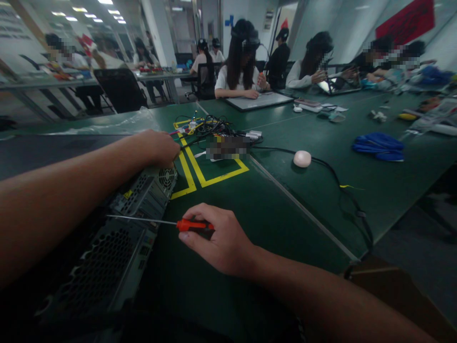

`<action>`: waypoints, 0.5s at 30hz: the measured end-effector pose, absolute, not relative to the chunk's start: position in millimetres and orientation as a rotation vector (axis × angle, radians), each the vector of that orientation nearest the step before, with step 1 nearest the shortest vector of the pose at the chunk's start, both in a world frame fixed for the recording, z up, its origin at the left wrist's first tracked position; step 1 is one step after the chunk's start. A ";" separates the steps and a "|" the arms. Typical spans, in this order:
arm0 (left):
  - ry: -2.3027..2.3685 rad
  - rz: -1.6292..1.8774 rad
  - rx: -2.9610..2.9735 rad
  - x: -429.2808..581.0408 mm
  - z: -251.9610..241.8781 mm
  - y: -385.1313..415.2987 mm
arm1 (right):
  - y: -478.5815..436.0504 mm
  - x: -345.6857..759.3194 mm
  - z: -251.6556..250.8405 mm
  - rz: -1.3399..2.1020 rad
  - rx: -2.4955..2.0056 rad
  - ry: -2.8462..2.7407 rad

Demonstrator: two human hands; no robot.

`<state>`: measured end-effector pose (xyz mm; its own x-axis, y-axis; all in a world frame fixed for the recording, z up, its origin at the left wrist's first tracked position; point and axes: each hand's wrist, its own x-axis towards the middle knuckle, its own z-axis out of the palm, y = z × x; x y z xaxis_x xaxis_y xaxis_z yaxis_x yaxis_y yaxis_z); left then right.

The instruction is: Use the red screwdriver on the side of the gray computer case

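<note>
- Two bare forearms enter from the lower edge; the left one fills the lower left and hides part of the computer case (117,247), whose near end runs off the bottom in shadow.
- The right hand (217,240), lower centre, is curled shut around the red handle of a screwdriver (160,222); its thin shaft lies level, tip at the case's rear panel.
- The left hand (159,147), left of centre, rests knuckles-up on the case's far end above the fan grille; whether its fingers grip anything cannot be told.
- A green table (285,200) carries yellow tape lines (200,176), tangled cables (210,126), a blurred patch and a pale round object (302,158).
- Several seated people work along the upper edge under ceiling lights.
</note>
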<state>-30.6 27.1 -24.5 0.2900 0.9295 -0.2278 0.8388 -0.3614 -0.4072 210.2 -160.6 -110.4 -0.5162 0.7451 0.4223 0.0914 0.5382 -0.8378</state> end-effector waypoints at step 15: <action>-1.631 0.785 -2.266 -18.6 -16.9 17.4 | -160.5 210.4 -110.5 1.013 -0.701 -1.958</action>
<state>-18.6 17.4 -16.9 0.2324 0.9308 -0.2822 0.8013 -0.3477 -0.4869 210.4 -160.5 -110.5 -0.5224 0.7524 0.4013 0.1070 0.5247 -0.8445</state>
